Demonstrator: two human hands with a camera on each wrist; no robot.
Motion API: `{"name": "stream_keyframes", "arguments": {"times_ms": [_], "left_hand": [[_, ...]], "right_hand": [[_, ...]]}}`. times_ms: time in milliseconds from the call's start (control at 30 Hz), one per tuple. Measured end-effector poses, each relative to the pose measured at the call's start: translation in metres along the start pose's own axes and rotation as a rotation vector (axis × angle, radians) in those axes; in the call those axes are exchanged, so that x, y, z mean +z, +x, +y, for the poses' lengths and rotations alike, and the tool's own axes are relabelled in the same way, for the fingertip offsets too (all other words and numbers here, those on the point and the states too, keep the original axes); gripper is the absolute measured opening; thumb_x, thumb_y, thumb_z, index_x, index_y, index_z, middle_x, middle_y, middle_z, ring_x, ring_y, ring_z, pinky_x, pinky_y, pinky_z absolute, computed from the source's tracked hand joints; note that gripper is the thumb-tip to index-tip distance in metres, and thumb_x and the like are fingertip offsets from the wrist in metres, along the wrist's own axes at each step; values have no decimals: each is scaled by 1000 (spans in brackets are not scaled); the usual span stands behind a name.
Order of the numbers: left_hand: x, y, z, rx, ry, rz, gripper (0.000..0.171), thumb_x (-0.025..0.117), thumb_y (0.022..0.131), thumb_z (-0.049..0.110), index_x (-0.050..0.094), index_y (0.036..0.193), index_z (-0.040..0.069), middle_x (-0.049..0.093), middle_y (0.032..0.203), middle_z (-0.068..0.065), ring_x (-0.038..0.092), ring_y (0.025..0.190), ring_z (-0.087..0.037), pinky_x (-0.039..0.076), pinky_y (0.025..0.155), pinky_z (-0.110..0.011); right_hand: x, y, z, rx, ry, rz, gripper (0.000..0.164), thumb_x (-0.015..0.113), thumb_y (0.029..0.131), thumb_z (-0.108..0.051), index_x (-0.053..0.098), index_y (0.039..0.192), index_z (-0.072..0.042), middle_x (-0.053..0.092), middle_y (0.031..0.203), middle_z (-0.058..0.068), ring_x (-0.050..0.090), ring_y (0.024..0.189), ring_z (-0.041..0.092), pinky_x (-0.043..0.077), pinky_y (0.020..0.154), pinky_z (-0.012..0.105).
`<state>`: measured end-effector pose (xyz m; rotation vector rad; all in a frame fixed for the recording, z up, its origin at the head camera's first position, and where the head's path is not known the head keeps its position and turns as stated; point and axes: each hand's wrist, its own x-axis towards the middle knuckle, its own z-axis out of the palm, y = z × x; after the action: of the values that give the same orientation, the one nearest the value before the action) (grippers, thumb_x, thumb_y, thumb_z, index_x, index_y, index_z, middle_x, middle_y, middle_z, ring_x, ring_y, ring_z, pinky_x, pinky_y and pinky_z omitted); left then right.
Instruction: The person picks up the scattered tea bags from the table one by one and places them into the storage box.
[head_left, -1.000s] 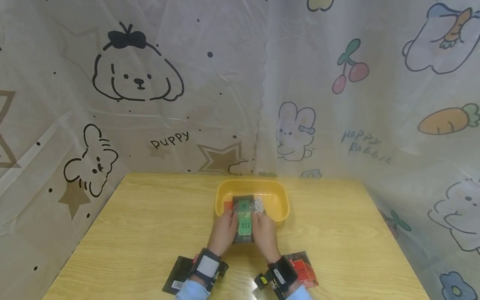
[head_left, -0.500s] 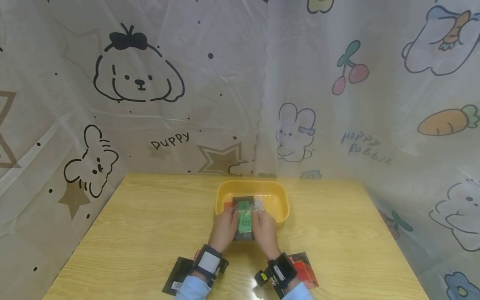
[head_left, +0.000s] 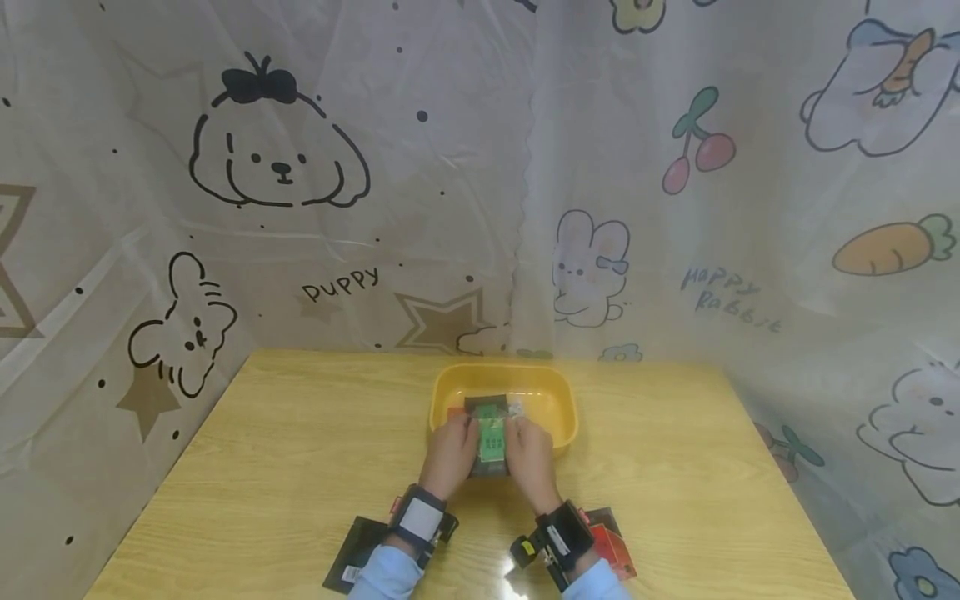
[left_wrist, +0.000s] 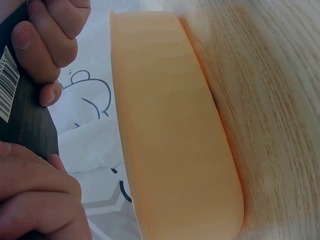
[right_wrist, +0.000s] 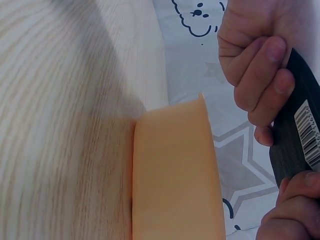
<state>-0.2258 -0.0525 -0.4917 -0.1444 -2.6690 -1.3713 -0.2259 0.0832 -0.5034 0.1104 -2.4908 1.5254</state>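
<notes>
Both hands hold one flat black packet with a green front (head_left: 492, 440) between them, over the near side of a yellow plastic basin (head_left: 564, 398). The left hand (head_left: 450, 457) grips its left edge, and the right hand (head_left: 531, 460) grips its right edge, thumbs on the front. From below, the left wrist view shows the packet's black back (left_wrist: 32, 122) with a barcode, fingers curled behind it. The right wrist view shows that same barcoded back (right_wrist: 290, 142). Part of a red item (head_left: 455, 412) and a silvery item (head_left: 516, 407) show in the basin behind the hands.
On the wood-grain table (head_left: 285, 467), a black packet (head_left: 357, 546) lies beside the left wrist and a red-and-black packet (head_left: 611, 546) beside the right wrist. Both are partly covered by the forearms. A cartoon-printed curtain (head_left: 442, 208) hangs behind the table.
Both hands keep their grip on the packet over the basin. The packet looks slightly shorter, as if tilted a little, and the whole view has shifted slightly.
</notes>
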Motion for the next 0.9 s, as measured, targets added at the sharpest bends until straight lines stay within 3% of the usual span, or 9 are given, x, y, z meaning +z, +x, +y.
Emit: {"name": "stream_keyframes", "arguments": {"times_ms": [467, 667, 900], "left_hand": [[7, 9, 0, 30, 11, 11, 20, 46, 101, 12, 56, 86, 4, 49, 68, -2, 47, 57, -14, 41, 52, -29], [9, 13, 2, 57, 41, 9, 21, 46, 102, 12, 55, 84, 4, 48, 67, -2, 46, 57, -14, 41, 52, -29], [11, 18, 4, 83, 62, 3, 20, 46, 102, 12, 56, 87, 3, 48, 67, -2, 46, 56, -14, 40, 50, -28]], "right_hand": [[-2, 7, 4, -22, -20, 48, 36, 49, 100, -10, 48, 64, -10, 44, 54, -5, 42, 46, 9, 35, 44, 23], [-6, 10, 4, -44, -33, 67, 42, 46, 103, -17, 47, 61, -11, 44, 52, -5, 41, 46, 10, 33, 45, 23], [-9, 14, 6, -17, -25, 54, 39, 46, 103, -17, 50, 64, -10, 45, 54, -4, 42, 47, 11, 35, 46, 23]]}}
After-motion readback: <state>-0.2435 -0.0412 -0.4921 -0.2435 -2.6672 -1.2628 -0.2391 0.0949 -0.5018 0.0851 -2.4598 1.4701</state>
